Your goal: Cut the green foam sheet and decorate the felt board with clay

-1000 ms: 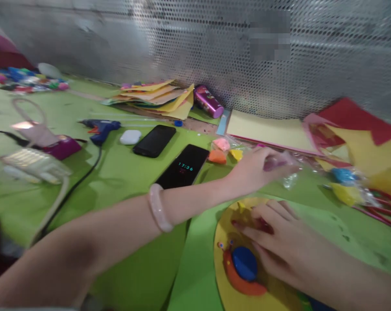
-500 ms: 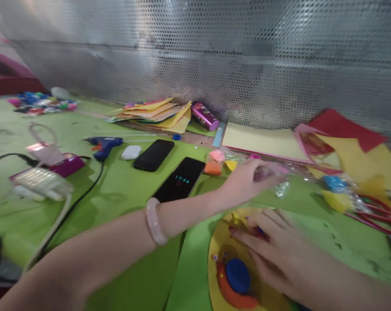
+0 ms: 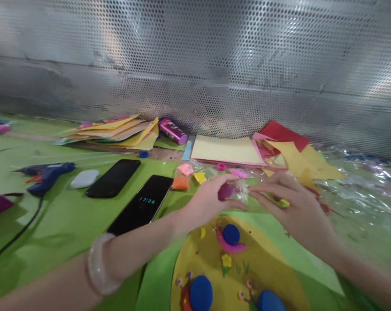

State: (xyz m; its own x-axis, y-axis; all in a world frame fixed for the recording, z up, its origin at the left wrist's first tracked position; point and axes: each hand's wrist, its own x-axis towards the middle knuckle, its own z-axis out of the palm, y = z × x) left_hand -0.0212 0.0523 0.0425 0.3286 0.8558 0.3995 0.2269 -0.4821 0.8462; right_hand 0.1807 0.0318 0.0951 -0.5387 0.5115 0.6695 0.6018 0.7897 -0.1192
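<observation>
My left hand (image 3: 211, 196) is closed around a small clear plastic bag (image 3: 242, 190) with a lump of purple clay (image 3: 226, 191) in it. From the other side, my right hand (image 3: 289, 207) has its thumb and finger pinched together at the bag's edge. Below both hands lies a yellow rounded sheet (image 3: 269, 263) on green paper. It carries a pink snail with a blue round shell (image 3: 231, 234), a yellow flower (image 3: 226, 260), and two more snails with blue shells (image 3: 201, 293), partly cut off by the frame. A small yellow piece (image 3: 284, 202) shows beneath my right hand.
Left of my hands lie two phones (image 3: 113, 178), a white case (image 3: 84, 178) and a blue glue gun (image 3: 49, 175). Orange clay (image 3: 181, 182) is near the left hand. Behind are stacked papers (image 3: 118, 131), a purple can (image 3: 172, 131) and a perforated metal wall (image 3: 182, 56).
My right hand has lifted off the yellow sheet and moved up to the bag in my left hand, uncovering the pink snail and flower. The view has turned right.
</observation>
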